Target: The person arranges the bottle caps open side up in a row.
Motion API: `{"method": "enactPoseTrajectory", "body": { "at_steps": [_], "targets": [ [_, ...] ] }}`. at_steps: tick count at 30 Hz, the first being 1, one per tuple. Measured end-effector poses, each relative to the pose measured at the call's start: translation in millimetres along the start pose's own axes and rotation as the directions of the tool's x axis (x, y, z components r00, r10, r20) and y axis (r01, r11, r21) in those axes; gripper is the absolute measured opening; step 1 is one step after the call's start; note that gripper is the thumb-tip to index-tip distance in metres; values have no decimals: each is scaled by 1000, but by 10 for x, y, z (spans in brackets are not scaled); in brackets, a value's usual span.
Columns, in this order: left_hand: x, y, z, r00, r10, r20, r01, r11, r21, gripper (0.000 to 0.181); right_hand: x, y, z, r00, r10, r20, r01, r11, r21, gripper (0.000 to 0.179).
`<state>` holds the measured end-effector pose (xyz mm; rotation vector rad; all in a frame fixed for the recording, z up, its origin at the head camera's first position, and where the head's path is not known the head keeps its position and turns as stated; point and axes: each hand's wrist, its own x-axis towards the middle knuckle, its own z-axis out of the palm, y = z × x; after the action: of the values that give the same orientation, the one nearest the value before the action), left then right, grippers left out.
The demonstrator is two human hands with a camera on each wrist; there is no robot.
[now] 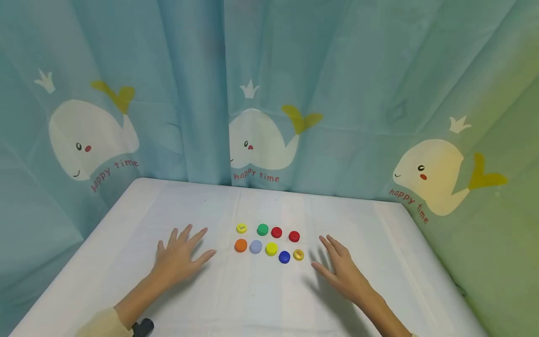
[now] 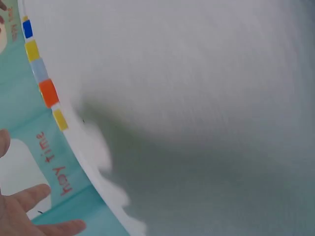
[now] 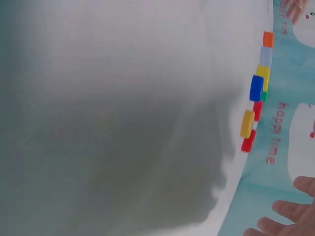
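One cream sleeve [image 1: 105,324], btm L, w/ a dark thing [image 1: 143,326] by the wrist; too little shows to say what. Next, R hand [image 1: 340,272]: fingers extended, thumb apart from them, holding nothing; thumb tip points at the caps, near but not touching. L hand [image 1: 178,256] is opp., fingers spread wide, thumb toward the caps, also holding nothing, a bit farther off from them. Both cast shadows on the white desk [image 1: 252,299].

Caps lie btwn the hands, approx. mid-desk, in 2 loose rows. Near row, L to R: orange cap [image 1: 241,245], lilac cap [image 1: 256,246], plain yellow cap [image 1: 271,248], dark blue cap [image 1: 284,257], gold cap [image 1: 298,254] w/ a mark on top, nearest R hand. Far row, L to R: marked yellow cap [image 1: 241,228], green cap [image 1: 263,229], then 2 red caps [image 1: 276,232], side by side w/ a small gap.

Beyond the desk's far edge: blue-green curtain [image 1: 193,93] w/ 3 white whales [image 1: 90,133], yellow tails, small crowns & red "happy time" txt.
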<state>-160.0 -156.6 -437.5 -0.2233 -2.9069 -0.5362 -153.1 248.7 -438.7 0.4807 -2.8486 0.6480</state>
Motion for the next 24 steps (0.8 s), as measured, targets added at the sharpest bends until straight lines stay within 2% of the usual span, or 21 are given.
{"method": "enactPoseTrajectory", "body": {
  "at_steps": [11,18,21,24],
  "targets": [
    [74,131,60,999,38,-23,-38,999,9,68,196,-218,108,996,-85,10,86,994,-67,66],
    [132,205,72,998,43,-42,-43,999,6,64,325,-379,149,997,-76,18,77,996,-46,64],
    [150,256,83,998,48,-33,-49,999,-14,63,356,-427,180,998,-64,14,65,998,-27,61],
    [163,297,103,998,56,-20,-56,998,-23,62,390,-471,217,996,-85,15,85,996,-3,59]
  ]
}}
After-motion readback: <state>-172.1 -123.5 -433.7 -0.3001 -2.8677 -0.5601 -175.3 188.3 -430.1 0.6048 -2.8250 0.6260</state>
